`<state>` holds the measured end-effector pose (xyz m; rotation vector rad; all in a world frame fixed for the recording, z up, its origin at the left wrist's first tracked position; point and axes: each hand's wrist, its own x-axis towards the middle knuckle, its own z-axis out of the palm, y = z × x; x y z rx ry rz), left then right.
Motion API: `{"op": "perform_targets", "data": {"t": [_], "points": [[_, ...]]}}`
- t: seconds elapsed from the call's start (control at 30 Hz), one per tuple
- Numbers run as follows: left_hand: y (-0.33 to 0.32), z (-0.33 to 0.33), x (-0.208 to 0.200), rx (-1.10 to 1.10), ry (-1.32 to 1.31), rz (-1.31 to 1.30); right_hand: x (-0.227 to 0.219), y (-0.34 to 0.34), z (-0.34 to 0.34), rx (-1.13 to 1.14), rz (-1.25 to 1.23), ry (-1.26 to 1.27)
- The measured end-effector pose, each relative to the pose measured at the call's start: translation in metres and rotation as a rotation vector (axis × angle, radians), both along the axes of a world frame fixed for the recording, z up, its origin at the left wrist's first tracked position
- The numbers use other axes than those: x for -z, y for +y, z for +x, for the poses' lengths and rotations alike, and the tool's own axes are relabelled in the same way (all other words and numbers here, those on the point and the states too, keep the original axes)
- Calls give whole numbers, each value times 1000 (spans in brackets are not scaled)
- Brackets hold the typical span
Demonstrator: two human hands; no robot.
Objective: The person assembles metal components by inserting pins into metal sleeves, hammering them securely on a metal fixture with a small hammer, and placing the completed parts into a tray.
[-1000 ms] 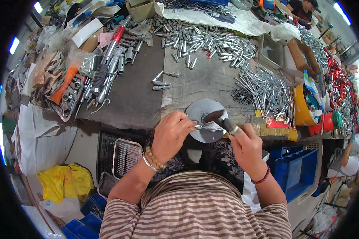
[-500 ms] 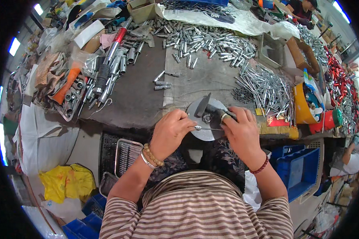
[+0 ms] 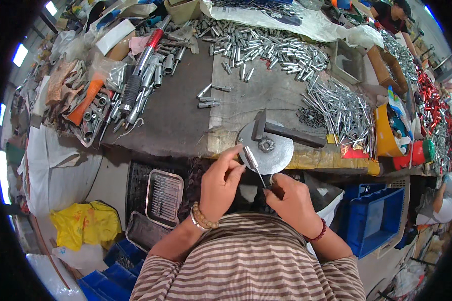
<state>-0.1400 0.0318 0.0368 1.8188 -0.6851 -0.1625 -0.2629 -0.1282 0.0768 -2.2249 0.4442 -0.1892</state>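
My right hand (image 3: 292, 201) is closed in front of my body, pinching the end of a thin metal rod (image 3: 260, 176). A shiny silver sleeve (image 3: 250, 157) sits on the rod's upper end, tilted up to the left. Beside the sleeve, the thumb and forefinger of my left hand (image 3: 221, 183) are apart, the fingertips close to it. Just beyond is a round metal disc (image 3: 281, 159) at the bench edge, with a nut-like piece (image 3: 266, 145) in its middle. A hammer (image 3: 296, 136) lies across the disc, its handle pointing right.
Silver sleeves (image 3: 271, 50) are heaped at the back, with several loose ones (image 3: 208, 99) nearer. Thin rods (image 3: 339, 108) pile up at right by a yellow container (image 3: 386, 133). Larger tools (image 3: 130, 95) crowd the left. Blue crates (image 3: 374, 220) stand below right; another person (image 3: 391, 20) is far right.
My right hand has left the hammer, which now lies flat on the disc. Both hands have drawn back toward my body, and the rod with its sleeve has swung from level to steeply tilted.
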Motion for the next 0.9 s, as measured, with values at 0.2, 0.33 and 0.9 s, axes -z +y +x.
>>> {"op": "perform_targets", "data": {"t": [0.2, 0.33, 0.9], "points": [[-3, -12, 6, 51, 605, -213, 1, 13, -3, 26, 171, 98], [3, -14, 10, 55, 681, -315, 0, 24, -2, 2, 174, 32], [183, 12, 99, -788, 565, -234, 16, 9, 33, 64, 437, -64]]}}
